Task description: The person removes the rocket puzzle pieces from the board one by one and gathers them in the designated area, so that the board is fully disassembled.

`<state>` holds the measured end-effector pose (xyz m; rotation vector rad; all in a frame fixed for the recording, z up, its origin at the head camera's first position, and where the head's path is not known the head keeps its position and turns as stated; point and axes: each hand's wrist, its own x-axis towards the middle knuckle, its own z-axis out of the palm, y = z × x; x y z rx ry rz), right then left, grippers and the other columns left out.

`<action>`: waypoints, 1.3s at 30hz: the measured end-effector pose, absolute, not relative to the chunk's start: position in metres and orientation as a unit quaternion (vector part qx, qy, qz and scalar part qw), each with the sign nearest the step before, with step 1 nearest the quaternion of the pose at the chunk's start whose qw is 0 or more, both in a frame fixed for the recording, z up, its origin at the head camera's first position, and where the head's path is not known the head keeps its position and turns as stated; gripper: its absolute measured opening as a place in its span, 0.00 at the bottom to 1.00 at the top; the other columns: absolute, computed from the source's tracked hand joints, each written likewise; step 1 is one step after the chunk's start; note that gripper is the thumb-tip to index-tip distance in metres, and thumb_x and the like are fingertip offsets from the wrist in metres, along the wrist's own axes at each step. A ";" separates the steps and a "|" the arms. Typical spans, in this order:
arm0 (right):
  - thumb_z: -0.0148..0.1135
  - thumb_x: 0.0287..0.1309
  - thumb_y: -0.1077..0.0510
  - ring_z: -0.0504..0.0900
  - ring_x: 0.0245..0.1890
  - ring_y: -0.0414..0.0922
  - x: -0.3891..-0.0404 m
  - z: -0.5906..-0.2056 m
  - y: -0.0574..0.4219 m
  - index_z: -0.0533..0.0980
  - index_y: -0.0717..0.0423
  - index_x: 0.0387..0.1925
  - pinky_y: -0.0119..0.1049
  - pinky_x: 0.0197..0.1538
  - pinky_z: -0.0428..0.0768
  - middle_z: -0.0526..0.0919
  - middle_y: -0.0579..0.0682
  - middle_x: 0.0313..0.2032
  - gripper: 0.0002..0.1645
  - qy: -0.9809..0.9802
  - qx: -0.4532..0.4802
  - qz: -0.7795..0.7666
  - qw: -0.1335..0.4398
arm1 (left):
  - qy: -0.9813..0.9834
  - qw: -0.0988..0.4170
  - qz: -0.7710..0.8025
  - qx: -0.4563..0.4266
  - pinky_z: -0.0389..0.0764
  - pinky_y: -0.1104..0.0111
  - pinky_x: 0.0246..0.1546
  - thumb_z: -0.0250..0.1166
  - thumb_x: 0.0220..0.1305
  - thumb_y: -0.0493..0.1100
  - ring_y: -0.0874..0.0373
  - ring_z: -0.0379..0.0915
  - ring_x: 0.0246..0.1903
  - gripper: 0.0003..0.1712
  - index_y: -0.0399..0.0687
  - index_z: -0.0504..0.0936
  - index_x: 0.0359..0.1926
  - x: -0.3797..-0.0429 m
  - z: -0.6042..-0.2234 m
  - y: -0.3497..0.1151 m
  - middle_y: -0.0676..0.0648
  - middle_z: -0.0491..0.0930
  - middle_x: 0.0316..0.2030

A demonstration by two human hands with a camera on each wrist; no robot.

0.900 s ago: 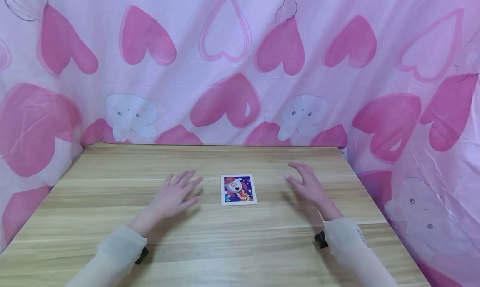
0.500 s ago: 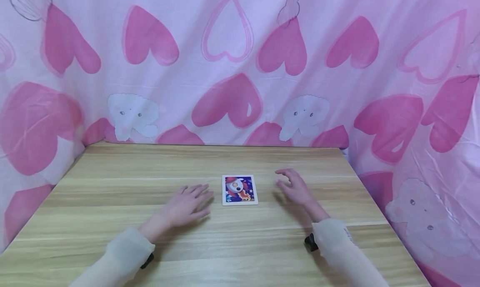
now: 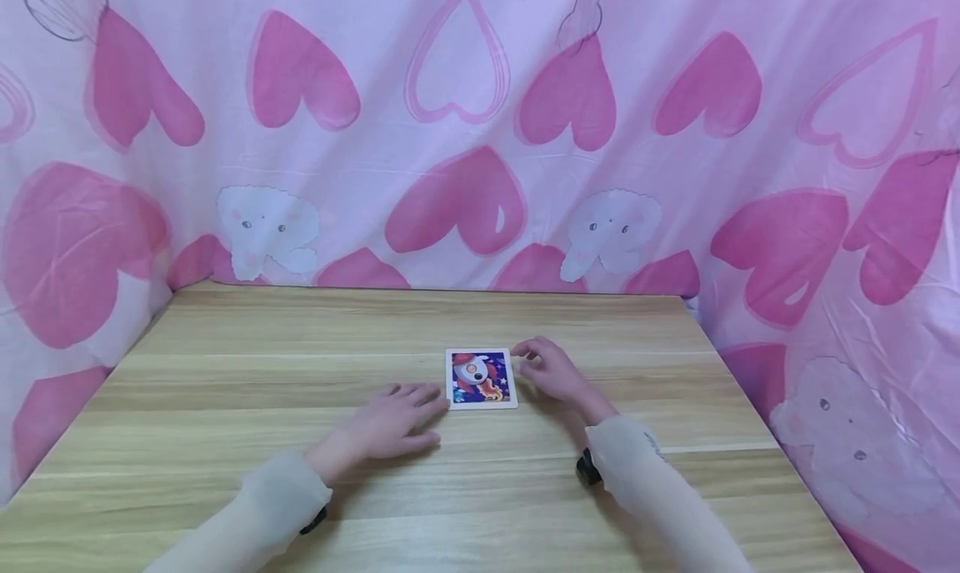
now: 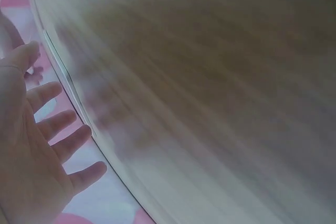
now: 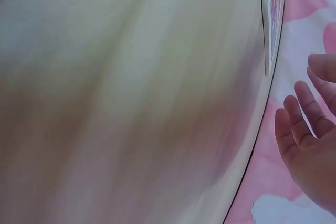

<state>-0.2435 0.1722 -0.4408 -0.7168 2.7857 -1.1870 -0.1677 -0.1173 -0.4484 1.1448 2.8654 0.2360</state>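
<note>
A flat picture card [image 3: 482, 379] with a white border lies on the wooden table, printed with a white-and-red rocket on dark blue. My left hand [image 3: 395, 421] is at its lower left corner, fingers spread and fingertips right at the edge. On the other side my right hand [image 3: 557, 375] reaches in with bent, loose fingers, its fingertips close to the card's upper right edge. The left wrist view has the left hand [image 4: 34, 161] with separated fingers and nothing in them. In the right wrist view the right hand [image 5: 315, 156] holds nothing, beside the thin card [image 5: 273, 19].
The wood-grain table [image 3: 360, 323] runs back to a pink curtain [image 3: 360, 165] with hearts and pale elephants, which also hangs along both sides. Black wrist cameras sit under both pale sleeves [image 3: 637, 456].
Both hands have come inward toward the card, the left moving right and nearer the body, the right moving left. The card has stayed in place on the table.
</note>
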 end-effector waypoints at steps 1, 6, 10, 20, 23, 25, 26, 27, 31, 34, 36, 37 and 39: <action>0.57 0.51 0.68 0.71 0.41 0.49 -0.245 -0.441 0.168 0.74 0.61 0.41 0.42 0.45 0.71 0.74 0.53 0.39 0.13 0.896 -0.232 -0.379 0.019 | 0.924 0.022 0.076 0.374 0.52 0.47 0.55 0.48 0.59 0.64 0.47 0.51 0.60 0.34 0.54 0.62 0.63 -0.168 -0.449 -0.116 0.45 0.57 0.62; 0.57 0.50 0.69 0.71 0.37 0.44 -0.255 -0.442 0.149 0.75 0.59 0.39 0.38 0.41 0.72 0.74 0.50 0.36 0.12 0.902 -0.236 -0.358 0.042 | 0.920 0.031 0.074 0.383 0.52 0.46 0.54 0.48 0.59 0.63 0.46 0.51 0.60 0.33 0.56 0.63 0.62 -0.168 -0.447 -0.108 0.44 0.56 0.62; 0.57 0.50 0.69 0.71 0.35 0.43 -0.261 -0.444 0.136 0.76 0.58 0.38 0.36 0.40 0.71 0.74 0.50 0.34 0.11 0.903 -0.245 -0.349 0.051 | 0.917 0.032 0.067 0.391 0.53 0.47 0.54 0.48 0.60 0.62 0.46 0.51 0.60 0.32 0.56 0.63 0.62 -0.168 -0.446 -0.104 0.44 0.57 0.62; 0.57 0.47 0.70 0.71 0.33 0.42 -0.272 -0.448 0.109 0.76 0.56 0.38 0.34 0.39 0.72 0.74 0.48 0.34 0.15 0.907 -0.282 -0.307 0.056 | 0.912 0.036 0.057 0.404 0.53 0.47 0.54 0.47 0.60 0.63 0.46 0.49 0.61 0.32 0.57 0.62 0.63 -0.171 -0.450 -0.099 0.44 0.55 0.63; 0.57 0.47 0.70 0.72 0.34 0.43 -0.274 -0.446 0.103 0.76 0.56 0.38 0.35 0.40 0.72 0.74 0.49 0.34 0.15 0.907 -0.300 -0.290 0.066 | 0.912 0.038 0.060 0.404 0.53 0.47 0.55 0.47 0.60 0.63 0.46 0.49 0.61 0.33 0.56 0.62 0.63 -0.173 -0.451 -0.098 0.43 0.55 0.63; 0.58 0.46 0.70 0.72 0.35 0.43 -0.275 -0.445 0.099 0.76 0.56 0.38 0.36 0.42 0.71 0.74 0.48 0.34 0.15 0.906 -0.310 -0.277 0.074 | 0.913 0.039 0.060 0.402 0.52 0.48 0.55 0.47 0.60 0.64 0.46 0.49 0.61 0.33 0.56 0.62 0.63 -0.173 -0.452 -0.097 0.43 0.55 0.63; 0.59 0.46 0.70 0.72 0.36 0.43 -0.276 -0.445 0.098 0.76 0.56 0.38 0.37 0.42 0.71 0.74 0.49 0.34 0.15 0.907 -0.314 -0.271 0.077 | 0.913 0.040 0.061 0.401 0.52 0.48 0.55 0.47 0.59 0.64 0.46 0.49 0.61 0.33 0.56 0.62 0.63 -0.174 -0.452 -0.097 0.43 0.55 0.63; 0.59 0.46 0.70 0.72 0.35 0.43 -0.277 -0.445 0.097 0.76 0.56 0.38 0.36 0.43 0.71 0.74 0.49 0.34 0.15 0.908 -0.315 -0.265 0.082 | 0.913 0.040 0.061 0.401 0.52 0.48 0.55 0.47 0.59 0.64 0.46 0.49 0.61 0.33 0.56 0.63 0.62 -0.174 -0.452 -0.096 0.43 0.55 0.63; 0.60 0.43 0.70 0.71 0.35 0.43 -0.281 -0.445 0.094 0.76 0.55 0.39 0.36 0.43 0.70 0.73 0.48 0.33 0.17 0.913 -0.313 -0.243 0.096 | 0.914 0.043 0.063 0.399 0.51 0.49 0.56 0.47 0.59 0.64 0.46 0.50 0.60 0.34 0.55 0.63 0.62 -0.175 -0.452 -0.095 0.43 0.55 0.63; 0.60 0.43 0.70 0.71 0.36 0.43 -0.282 -0.443 0.091 0.75 0.54 0.40 0.36 0.45 0.69 0.72 0.48 0.34 0.18 0.917 -0.303 -0.234 0.114 | 0.913 0.042 0.063 0.401 0.51 0.49 0.56 0.47 0.59 0.64 0.46 0.50 0.60 0.33 0.55 0.63 0.62 -0.176 -0.452 -0.096 0.42 0.56 0.62; 0.60 0.44 0.69 0.71 0.38 0.44 -0.282 -0.441 0.090 0.75 0.54 0.41 0.37 0.45 0.69 0.71 0.48 0.35 0.19 0.918 -0.299 -0.226 0.126 | 0.912 0.040 0.065 0.403 0.52 0.49 0.55 0.48 0.59 0.64 0.46 0.51 0.60 0.33 0.55 0.64 0.62 -0.176 -0.452 -0.096 0.42 0.56 0.62; 0.60 0.44 0.69 0.71 0.38 0.44 -0.282 -0.440 0.089 0.75 0.54 0.42 0.37 0.46 0.69 0.71 0.48 0.36 0.19 0.919 -0.299 -0.220 0.132 | 0.912 0.039 0.065 0.404 0.52 0.48 0.55 0.48 0.59 0.64 0.46 0.51 0.60 0.33 0.55 0.64 0.62 -0.177 -0.452 -0.096 0.42 0.57 0.62; 0.60 0.45 0.68 0.71 0.39 0.44 -0.283 -0.438 0.088 0.74 0.53 0.43 0.38 0.46 0.69 0.71 0.49 0.37 0.20 0.920 -0.300 -0.209 0.142 | 0.912 0.040 0.063 0.404 0.52 0.48 0.55 0.48 0.59 0.64 0.46 0.51 0.60 0.32 0.56 0.64 0.62 -0.177 -0.452 -0.097 0.43 0.57 0.62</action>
